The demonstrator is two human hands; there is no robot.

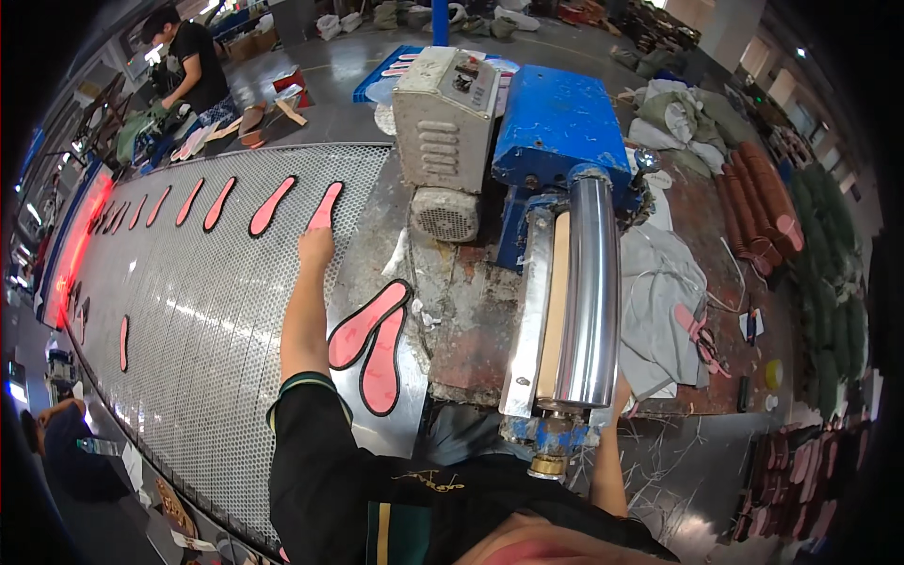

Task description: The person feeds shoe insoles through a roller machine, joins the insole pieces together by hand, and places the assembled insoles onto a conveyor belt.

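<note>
My left arm reaches out over the perforated metal conveyor. At its end, my left hand is closed on the near end of a pink insole with a black rim, which lies at the end of a row of similar insoles. Nearer to me, two more pink insoles overlap on a metal plate beside the conveyor. My right hand is mostly hidden behind the shiny steel roller of a blue machine; its fingers do not show.
A grey motor housing stands left of the blue machine. Grey cloth and pink-handled scissors lie on the worktable to the right, with stacked brown pieces beyond. A red-lit opening spans the conveyor's far left end. Another person works behind it.
</note>
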